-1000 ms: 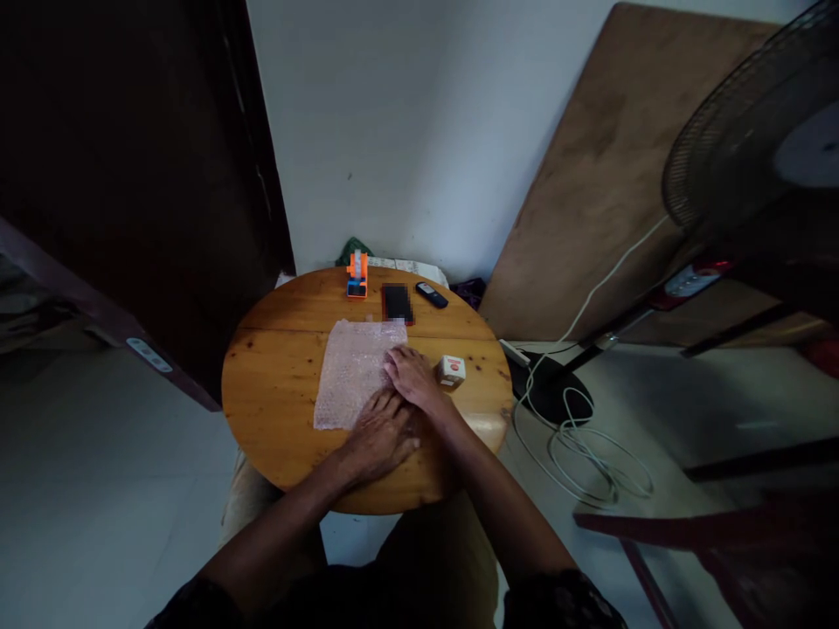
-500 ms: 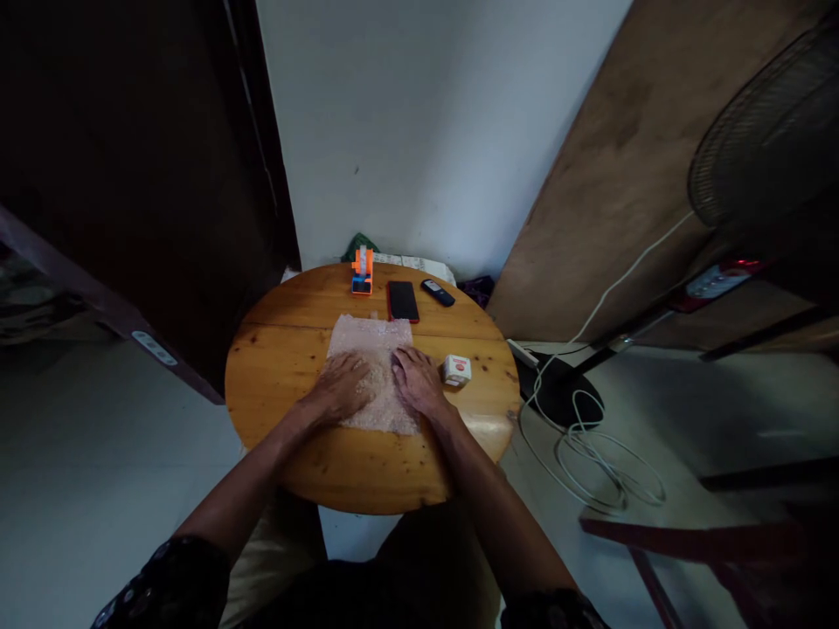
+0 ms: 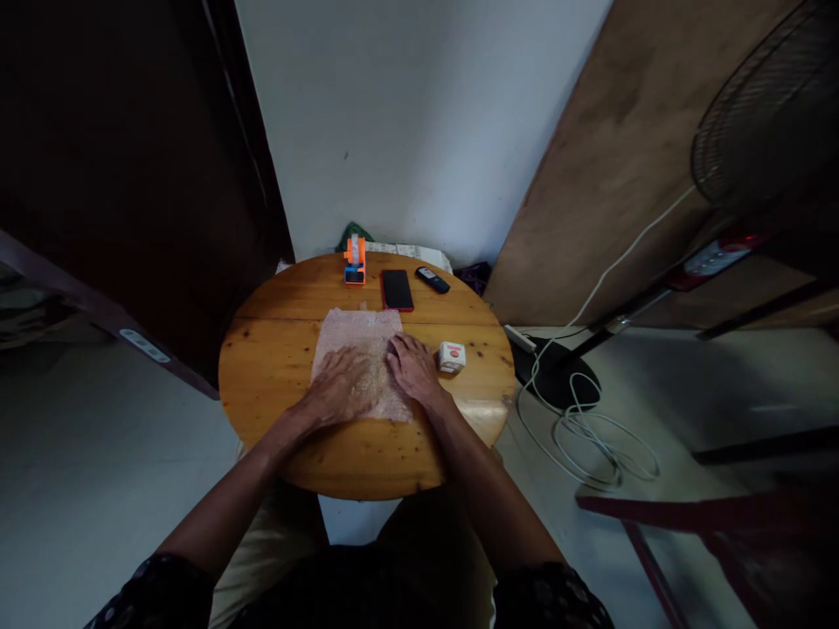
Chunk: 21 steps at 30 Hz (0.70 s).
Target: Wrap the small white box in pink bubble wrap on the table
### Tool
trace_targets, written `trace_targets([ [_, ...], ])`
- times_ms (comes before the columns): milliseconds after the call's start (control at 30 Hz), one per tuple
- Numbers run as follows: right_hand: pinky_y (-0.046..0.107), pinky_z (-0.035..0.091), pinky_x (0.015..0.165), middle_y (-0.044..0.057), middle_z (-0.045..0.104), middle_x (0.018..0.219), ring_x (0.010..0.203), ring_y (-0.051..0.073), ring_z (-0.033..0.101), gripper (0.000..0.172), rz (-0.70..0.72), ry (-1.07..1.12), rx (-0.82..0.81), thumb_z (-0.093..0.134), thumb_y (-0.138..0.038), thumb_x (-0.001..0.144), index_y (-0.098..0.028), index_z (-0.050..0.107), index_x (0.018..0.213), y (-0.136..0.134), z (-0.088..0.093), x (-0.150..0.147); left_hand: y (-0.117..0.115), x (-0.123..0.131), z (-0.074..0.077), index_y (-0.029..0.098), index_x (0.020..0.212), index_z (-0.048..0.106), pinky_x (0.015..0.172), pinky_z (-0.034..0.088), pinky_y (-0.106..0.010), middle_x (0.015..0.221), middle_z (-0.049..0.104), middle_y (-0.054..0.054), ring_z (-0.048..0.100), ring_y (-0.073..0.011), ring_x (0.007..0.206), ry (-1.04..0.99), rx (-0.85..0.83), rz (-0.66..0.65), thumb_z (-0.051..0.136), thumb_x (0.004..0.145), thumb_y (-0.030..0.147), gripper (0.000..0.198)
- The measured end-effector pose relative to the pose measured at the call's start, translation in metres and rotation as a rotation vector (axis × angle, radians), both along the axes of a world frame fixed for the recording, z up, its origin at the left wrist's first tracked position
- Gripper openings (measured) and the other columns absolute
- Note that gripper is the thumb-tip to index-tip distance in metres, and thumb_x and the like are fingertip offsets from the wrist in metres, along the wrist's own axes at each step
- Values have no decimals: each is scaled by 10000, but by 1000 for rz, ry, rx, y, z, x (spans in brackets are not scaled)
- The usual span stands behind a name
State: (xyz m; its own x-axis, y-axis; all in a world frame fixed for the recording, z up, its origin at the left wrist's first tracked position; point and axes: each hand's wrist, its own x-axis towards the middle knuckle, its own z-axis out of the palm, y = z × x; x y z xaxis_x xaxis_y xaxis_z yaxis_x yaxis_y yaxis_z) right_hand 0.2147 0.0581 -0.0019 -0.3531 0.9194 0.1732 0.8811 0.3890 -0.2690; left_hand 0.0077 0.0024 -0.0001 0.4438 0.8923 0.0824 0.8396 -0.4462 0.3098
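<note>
Both the left hand [image 3: 339, 384] and the right hand [image 3: 415, 369] lie open, palm-down, on the bubble wrap [image 3: 360, 323], which I see lying on the table [image 3: 262, 362]. Uneven pressure could wrinkle the bubble wrap; a rightward slip could knock the small box [image 3: 452, 356].

On the worktop [image 3: 262, 376], a sheet of bubble wrap [image 3: 354, 325] lies near the middle, the left hand [image 3: 337, 384] over its left part, the right hand [image 3: 414, 367] on its right side. Just right of that hand sits a small box [image 3: 452, 356]. Behind the wrap, left to right: a tape dispenser [image 3: 355, 262], a smartphone [image 3: 397, 290], a handset [image 3: 433, 279]. A wall [image 3: 419, 105] is behind the worktop, a door [image 3: 131, 157] to the left, a fan [image 3: 766, 114] to the right, its cable [image 3: 644, 231] looped on the floor [image 3: 157, 437].
</note>
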Motion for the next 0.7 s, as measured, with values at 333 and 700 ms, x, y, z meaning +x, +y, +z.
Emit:
trace_targets([
  [333, 415, 347, 1110, 145, 552, 1437, 1311, 275, 482, 420, -7, 39, -4, 349, -242, 1009, -137, 553, 1360, 2, -3, 4, -11, 31, -10, 267, 1524, 400, 1198, 72, -670, 1630, 290, -175, 171, -409, 1528, -14, -63, -60, 593, 839, 658, 813],
  [700, 453, 363, 1111, 133, 534, 1455, 1345, 310, 456, 415, 50, 66, 148, 546, -250, 913, -171, 607, 1316, -13, 45, 34, -10, 32, -15, 286, 1508, 425, 1198, 57, -674, 1641, 281, -136, 190, -410, 1519, -47, -28, -44, 604, 823, 671, 806],
])
